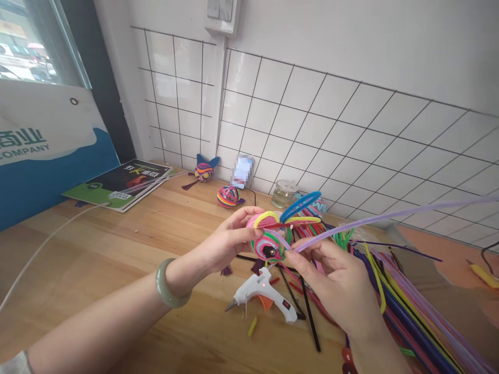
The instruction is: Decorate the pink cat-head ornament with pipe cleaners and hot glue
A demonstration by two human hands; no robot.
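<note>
My left hand, with a pale green bangle on its wrist, grips a small round ornament wrapped in coloured pipe cleaners. Pink, green and white swirls ring a dark eye on it, and a blue pipe cleaner loop sticks up from its top. Between the thumb and finger of my right hand is a lilac pipe cleaner. Its near part lies against the ornament, and its long free end runs off to the right. Below both hands a white glue gun rests on the table, a red light showing.
Bundled pipe cleaners cover the table's right side. At the back stand a glass jar, a phone, a striped ball and a blue-eared ornament. A magazine and a white cable lie left. Behind is a wire grid.
</note>
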